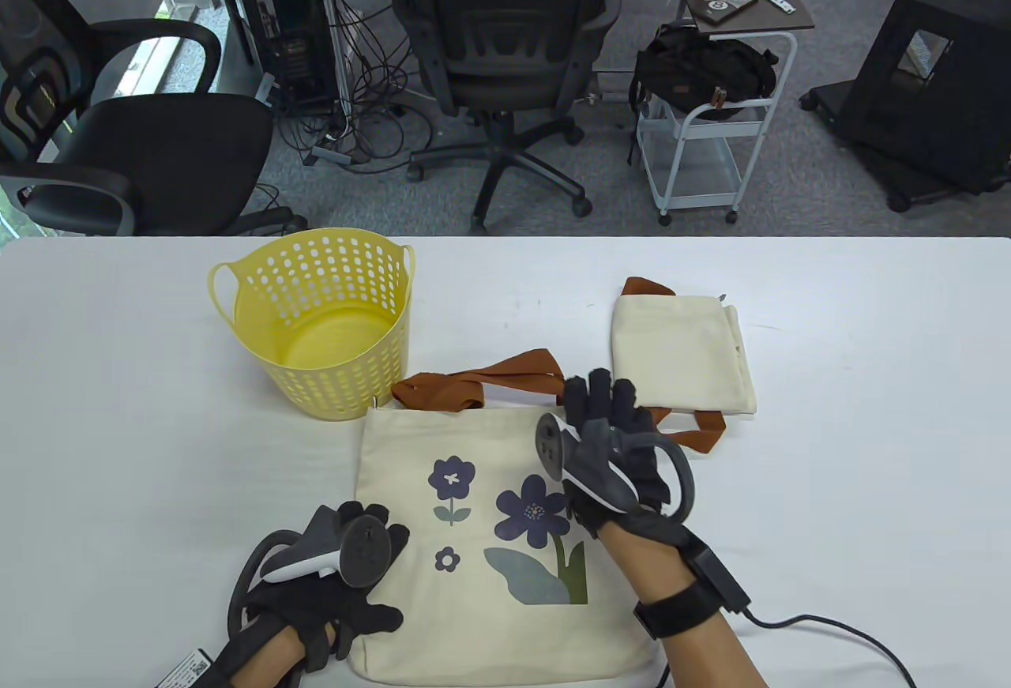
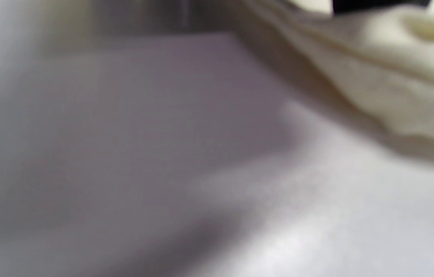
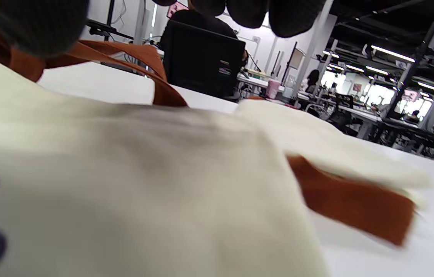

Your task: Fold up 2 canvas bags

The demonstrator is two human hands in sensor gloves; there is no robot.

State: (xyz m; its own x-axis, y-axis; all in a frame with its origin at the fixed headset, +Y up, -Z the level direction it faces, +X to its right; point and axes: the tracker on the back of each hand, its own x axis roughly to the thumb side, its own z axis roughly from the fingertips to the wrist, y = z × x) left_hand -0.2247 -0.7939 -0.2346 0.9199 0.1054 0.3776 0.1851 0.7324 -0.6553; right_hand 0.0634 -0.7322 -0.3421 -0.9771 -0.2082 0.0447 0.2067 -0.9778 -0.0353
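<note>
Folding flowered bag (image 1: 482, 530) | plain bag (image 1: 681, 356) already folded | my right hand (image 1: 612, 451) flat on top corner | my left hand (image 1: 332, 585) grip: cannot tell

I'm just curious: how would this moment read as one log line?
folded bag: done | flower bag: flat | left hand, right hand: on it

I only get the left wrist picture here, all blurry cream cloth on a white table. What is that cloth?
Observer: A canvas bag with flowers printed on it, lying flat; the left hand rests at its lower left corner.
Operator: Where is the other hand?
Observer: The right hand lies on the bag's upper right corner, by the brown handles.
Operator: Is there a second bag?
Observer: Yes, a plain folded bag lies further right, and a yellow basket stands behind.
</note>
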